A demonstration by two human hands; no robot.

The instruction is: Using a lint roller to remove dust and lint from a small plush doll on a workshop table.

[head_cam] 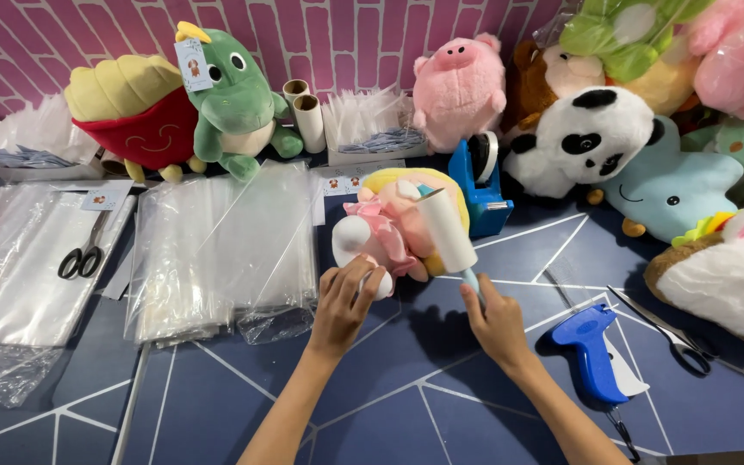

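Note:
A small plush doll (pixel 389 226) with yellow hair and a pink dress lies on the dark blue table (pixel 217 396). My left hand (pixel 346 297) grips its white lower end. My right hand (pixel 491 317) holds the light blue handle of a white lint roller (pixel 448 228), whose roll rests on the doll's head and body.
A stack of clear plastic bags (pixel 226 250) lies left of the doll, with black scissors (pixel 83 254) on another stack. A blue tape dispenser (pixel 480 185) stands behind. A blue tagging gun (pixel 596 349) and scissors (pixel 669 334) lie right. Plush toys, such as a green dinosaur (pixel 234 103) and a panda (pixel 579 138), line the back.

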